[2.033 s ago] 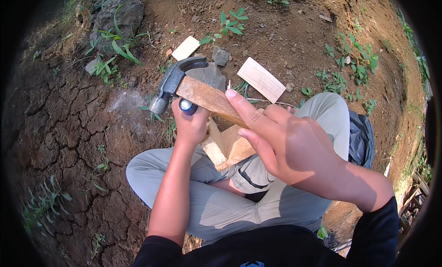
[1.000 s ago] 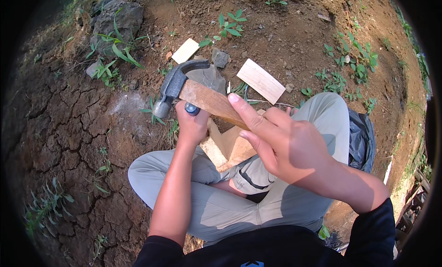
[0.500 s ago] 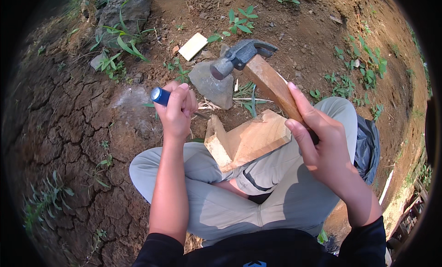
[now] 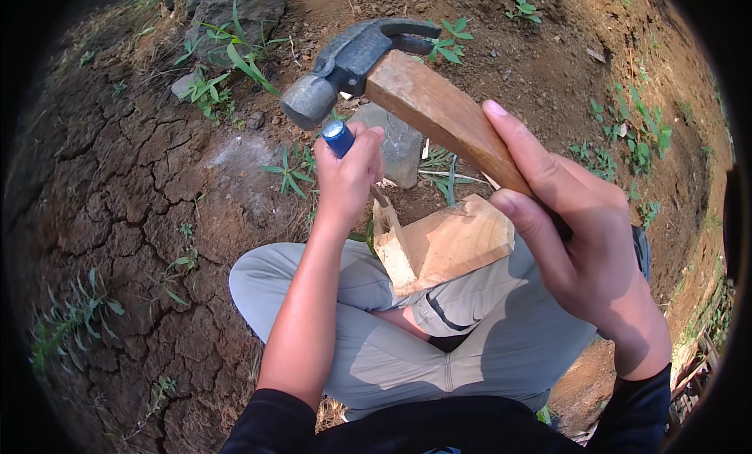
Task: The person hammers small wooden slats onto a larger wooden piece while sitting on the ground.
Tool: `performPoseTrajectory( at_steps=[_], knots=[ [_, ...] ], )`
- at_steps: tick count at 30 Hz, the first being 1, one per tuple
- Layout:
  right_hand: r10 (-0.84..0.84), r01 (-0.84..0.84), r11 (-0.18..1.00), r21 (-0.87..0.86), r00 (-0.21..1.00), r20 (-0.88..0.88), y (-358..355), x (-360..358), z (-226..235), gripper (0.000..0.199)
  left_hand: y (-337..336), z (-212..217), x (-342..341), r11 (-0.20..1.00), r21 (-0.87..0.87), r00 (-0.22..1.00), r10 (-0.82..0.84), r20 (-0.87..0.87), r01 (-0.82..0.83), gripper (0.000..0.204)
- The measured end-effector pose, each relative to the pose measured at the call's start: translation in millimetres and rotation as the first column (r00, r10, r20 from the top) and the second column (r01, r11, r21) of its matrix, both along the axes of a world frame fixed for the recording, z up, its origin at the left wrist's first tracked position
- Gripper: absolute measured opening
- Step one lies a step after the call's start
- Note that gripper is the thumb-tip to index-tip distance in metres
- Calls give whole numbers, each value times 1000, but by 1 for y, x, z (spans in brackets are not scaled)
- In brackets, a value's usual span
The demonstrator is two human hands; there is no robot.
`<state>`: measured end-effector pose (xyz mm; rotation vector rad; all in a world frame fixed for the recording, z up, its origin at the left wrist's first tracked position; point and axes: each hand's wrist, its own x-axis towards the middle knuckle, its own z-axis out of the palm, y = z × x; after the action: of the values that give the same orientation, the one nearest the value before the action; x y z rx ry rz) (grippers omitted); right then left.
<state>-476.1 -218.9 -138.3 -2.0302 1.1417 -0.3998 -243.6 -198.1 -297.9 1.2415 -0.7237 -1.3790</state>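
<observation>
A chisel [image 4: 338,141] with a blue handle is gripped in my left hand [image 4: 352,172], its pale butt end facing up. Its blade runs down to the raised left part of a notched block of light wood [image 4: 462,238], and the tip appears to meet the wood there. The block rests across my crossed legs. My right hand [image 4: 587,219] is closed around the wooden handle of a claw hammer [image 4: 442,113]. The hammer is lifted, its dark metal head just above and left of the chisel's butt, apart from it in the picture.
A flat grey stone [image 4: 398,148] lies on the soil beyond the block. At the far left stands a larger dark rock [image 4: 235,23] with green weeds beside it. Cracked brown earth [image 4: 133,211] spreads to the left, and small plants [image 4: 638,133] grow at the right.
My left hand with the chisel has moved right, bringing the blade onto the block's raised part. The hammer has been raised closer to me, its head shifting left over the chisel.
</observation>
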Motion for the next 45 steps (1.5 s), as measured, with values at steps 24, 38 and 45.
performPoseTrajectory(
  at_steps=[24,38,45],
  knots=[
    [-13,5,997,-77,995,-103,29,19,-7,62,12,-2,-9,997,24,989,-73,128,70,21],
    [-64,65,991,-116,998,10,28,20,-17,58,14,6,-9,985,101,974,-156,165,140,23],
    [-77,85,983,-163,995,56,32,25,-21,58,12,-1,-7,977,93,956,-208,207,192,17]
  ],
)
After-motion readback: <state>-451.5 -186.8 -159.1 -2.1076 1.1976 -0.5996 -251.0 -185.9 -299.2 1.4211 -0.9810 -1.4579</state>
